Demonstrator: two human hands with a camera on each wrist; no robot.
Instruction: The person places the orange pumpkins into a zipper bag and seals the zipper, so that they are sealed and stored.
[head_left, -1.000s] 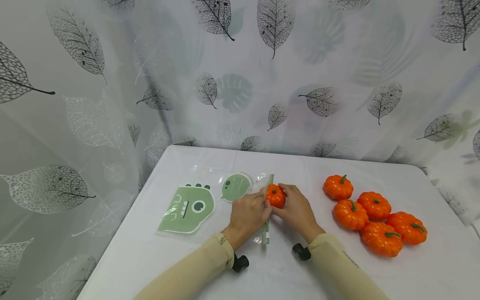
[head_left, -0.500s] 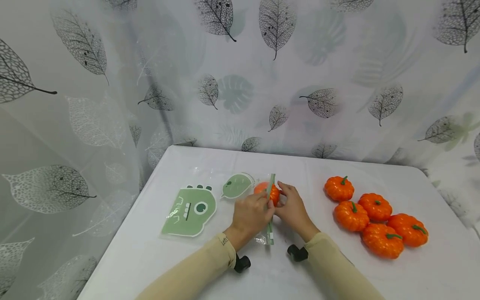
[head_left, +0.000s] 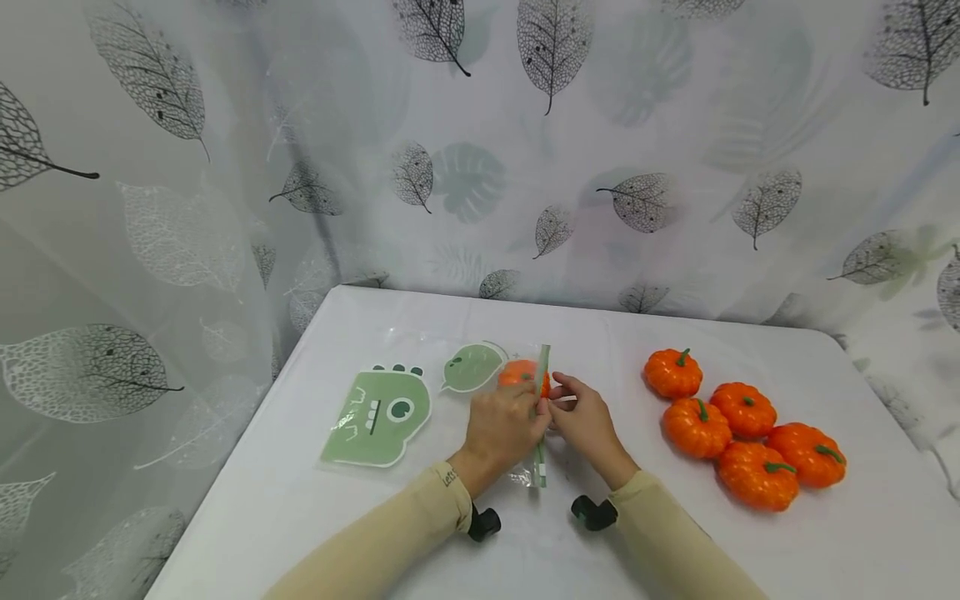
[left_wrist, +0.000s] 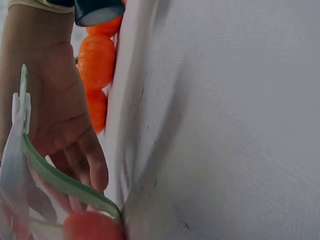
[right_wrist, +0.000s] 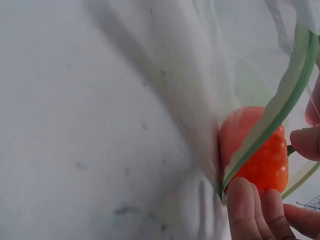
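A clear zip bag (head_left: 375, 425) printed with a green cartoon dinosaur lies flat, its green-striped mouth toward the right. My left hand (head_left: 498, 429) pinches the zip strip (right_wrist: 282, 112) of that mouth. A small orange pumpkin (head_left: 516, 372) lies mostly inside the bag, partly seen through the film. Beside the mouth is my right hand (head_left: 588, 425), its fingers extended toward the pumpkin. In the right wrist view, fingertips (right_wrist: 243, 205) touch the underside of the pumpkin at the opening. The left wrist view has the right hand's palm behind the raised strip.
Several more orange pumpkins (head_left: 757, 477) sit clustered on the right of the white table (head_left: 600, 558). A leaf-patterned curtain (head_left: 480, 167) hangs behind and to the left. Each wrist carries a black camera (head_left: 483, 525).
The pumpkin has moved left, from the right hand's grasp at the bag's edge to behind the zip strip. The right hand's fingers have come off its sides; the left hand still pinches the strip.
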